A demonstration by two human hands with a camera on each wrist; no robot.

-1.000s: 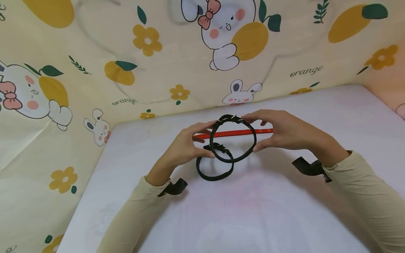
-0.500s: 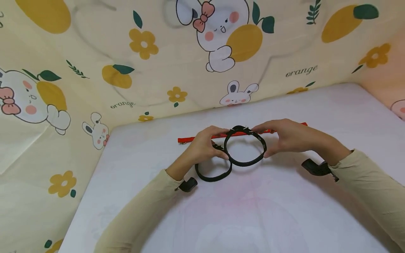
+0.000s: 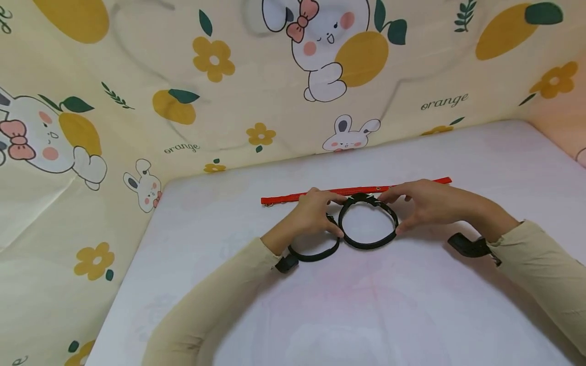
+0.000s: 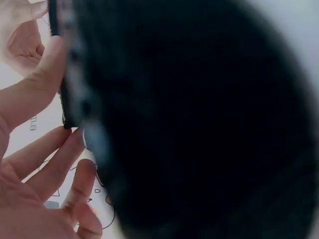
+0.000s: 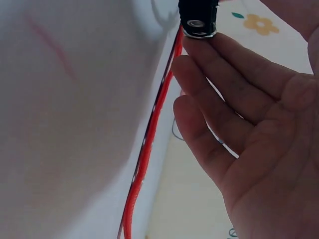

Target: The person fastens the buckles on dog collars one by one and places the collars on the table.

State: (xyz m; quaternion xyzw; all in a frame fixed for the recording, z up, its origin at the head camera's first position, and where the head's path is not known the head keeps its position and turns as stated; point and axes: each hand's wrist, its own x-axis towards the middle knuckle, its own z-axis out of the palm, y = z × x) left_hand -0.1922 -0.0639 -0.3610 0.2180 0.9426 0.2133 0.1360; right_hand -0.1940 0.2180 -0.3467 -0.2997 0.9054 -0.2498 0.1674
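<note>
- Nearest, a small black ring strap (image 3: 315, 250) is seen lying flat on the white table (image 3: 366, 315), left of the big one.
- The big black ring strap (image 3: 368, 227) is held low at the table by the left hand (image 3: 316, 216) and right hand (image 3: 423, 203), fingers pinched on its sides; it looks nearly set down, not yet let go.
- Farthest, a red strap (image 3: 354, 191) is laid out straight.
- A metal stud by the fingertips is shown only in the right wrist view; the left wrist view is mostly blocked by something dark.

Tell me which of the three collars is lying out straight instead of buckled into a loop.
The red collar, stretched flat along the table behind both hands. The two black collars are closed rings.
</note>
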